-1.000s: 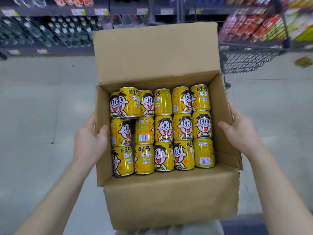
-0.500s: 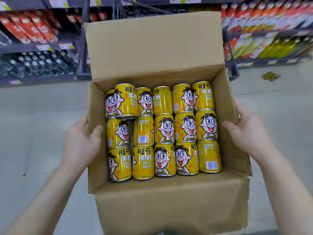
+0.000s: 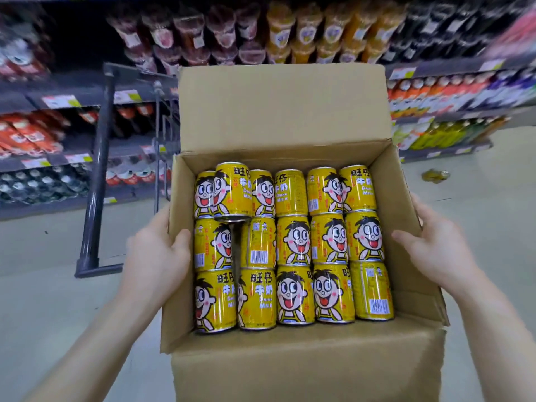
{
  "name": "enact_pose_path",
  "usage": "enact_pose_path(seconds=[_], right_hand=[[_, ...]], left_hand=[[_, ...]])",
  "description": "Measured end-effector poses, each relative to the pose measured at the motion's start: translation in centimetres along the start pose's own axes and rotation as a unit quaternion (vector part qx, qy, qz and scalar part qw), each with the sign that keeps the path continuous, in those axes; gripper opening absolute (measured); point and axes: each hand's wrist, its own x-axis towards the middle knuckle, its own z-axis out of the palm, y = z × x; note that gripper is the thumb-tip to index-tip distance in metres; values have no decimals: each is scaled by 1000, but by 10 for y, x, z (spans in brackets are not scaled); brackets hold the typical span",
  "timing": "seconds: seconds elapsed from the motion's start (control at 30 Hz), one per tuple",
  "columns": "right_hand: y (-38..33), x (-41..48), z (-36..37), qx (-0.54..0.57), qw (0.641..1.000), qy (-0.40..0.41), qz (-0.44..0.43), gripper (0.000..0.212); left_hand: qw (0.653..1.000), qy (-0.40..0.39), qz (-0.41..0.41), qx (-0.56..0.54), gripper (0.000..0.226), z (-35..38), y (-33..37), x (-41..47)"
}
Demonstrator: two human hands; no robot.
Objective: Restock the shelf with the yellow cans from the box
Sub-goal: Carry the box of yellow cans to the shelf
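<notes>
Cardboard box, flaps open: glossy yellow cans, lying in rows. Left hand and right hand clasp its side walls.

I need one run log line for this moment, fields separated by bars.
stage: carrying | left hand: holding box side | right hand: holding box side | yellow cans: all in box | shelf: not stocked yet

The shelves ahead of me are smeared by motion blur, so their bottles and price tags cannot be read. The bottom of the cardboard box runs off the lower edge. My left hand has its fingers hidden behind the box wall; only the thumb shows over the rim. My right hand hides its fingers likewise. A small yellowish thing on the floor is too blurred to identify.
</notes>
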Motion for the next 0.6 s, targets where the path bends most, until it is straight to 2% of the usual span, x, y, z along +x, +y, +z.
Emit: enact_pose_path(seconds=[0.1,0.3,0.53,0.6], right_hand=[[-7,36,-4,14,1000,-4,13,73],[-27,113,-7,44,999,-14,9,73],[-30,222,15,26,998,-59,8,75],[-28,253,22,16,997,-76,2,75]], left_hand=[[1000,6,15,8,39,3,21,41],[1000,5,-7,-20,32,17,44,104],[998,16,-66,0,41,55,57,168],[995,25,-92,11,34,67,62,182]])
